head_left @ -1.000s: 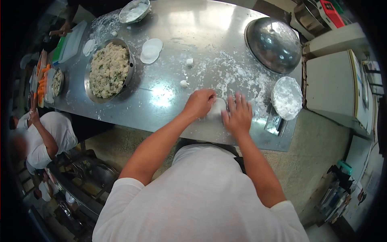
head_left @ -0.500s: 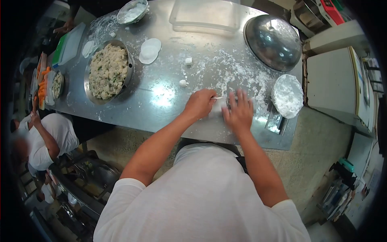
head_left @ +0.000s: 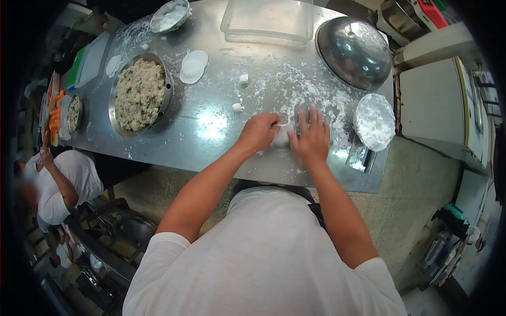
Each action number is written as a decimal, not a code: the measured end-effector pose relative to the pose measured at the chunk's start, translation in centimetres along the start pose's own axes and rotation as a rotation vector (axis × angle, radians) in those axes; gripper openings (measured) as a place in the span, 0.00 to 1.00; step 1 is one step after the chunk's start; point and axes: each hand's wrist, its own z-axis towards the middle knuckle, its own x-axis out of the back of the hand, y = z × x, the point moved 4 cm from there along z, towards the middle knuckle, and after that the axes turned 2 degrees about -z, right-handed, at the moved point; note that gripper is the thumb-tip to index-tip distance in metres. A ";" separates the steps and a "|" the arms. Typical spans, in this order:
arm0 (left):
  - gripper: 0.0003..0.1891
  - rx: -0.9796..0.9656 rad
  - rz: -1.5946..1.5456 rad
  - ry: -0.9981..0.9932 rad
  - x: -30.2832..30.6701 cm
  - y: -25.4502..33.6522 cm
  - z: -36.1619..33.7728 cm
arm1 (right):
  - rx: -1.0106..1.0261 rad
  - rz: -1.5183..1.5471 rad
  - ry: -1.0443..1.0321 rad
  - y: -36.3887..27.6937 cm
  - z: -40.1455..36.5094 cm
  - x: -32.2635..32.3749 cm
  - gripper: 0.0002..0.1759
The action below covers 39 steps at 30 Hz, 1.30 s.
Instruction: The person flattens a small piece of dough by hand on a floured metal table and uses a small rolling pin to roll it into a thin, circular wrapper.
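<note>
My left hand [head_left: 258,131] is closed on the edge of a thin piece of dough [head_left: 282,136] on the floured metal table. Close on its right, my right hand [head_left: 312,138] lies palm down with its fingers spread, slightly blurred; what is beneath it is hidden. Two small white dough lumps [head_left: 238,108] [head_left: 244,79] sit above my left hand. Farther left are overlapping flat dough rounds [head_left: 193,67] and a big metal bowl of chopped filling [head_left: 139,95].
A bowl of white flour [head_left: 375,122] stands at the right edge, below an upturned metal bowl [head_left: 354,52]. A clear plastic tray [head_left: 267,20] lies at the back. Another person [head_left: 68,179] is at the lower left, beyond the table.
The dough beside my left hand shows more, between my two hands. My right hand has shifted slightly to the left. The whole view has moved a little.
</note>
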 end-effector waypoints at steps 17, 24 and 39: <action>0.10 0.083 -0.107 -0.078 0.0 0.5 -0.9 | 0.073 0.046 -0.055 0.6 -6.1 0.8 0.38; 0.12 0.380 -0.483 -0.205 -0.2 -0.4 -2.7 | 0.000 -0.002 -0.079 -0.3 0.3 1.3 0.38; 0.17 0.371 -0.534 -0.190 -1.5 -2.1 -3.4 | 0.057 0.049 -0.059 0.3 -1.0 0.5 0.37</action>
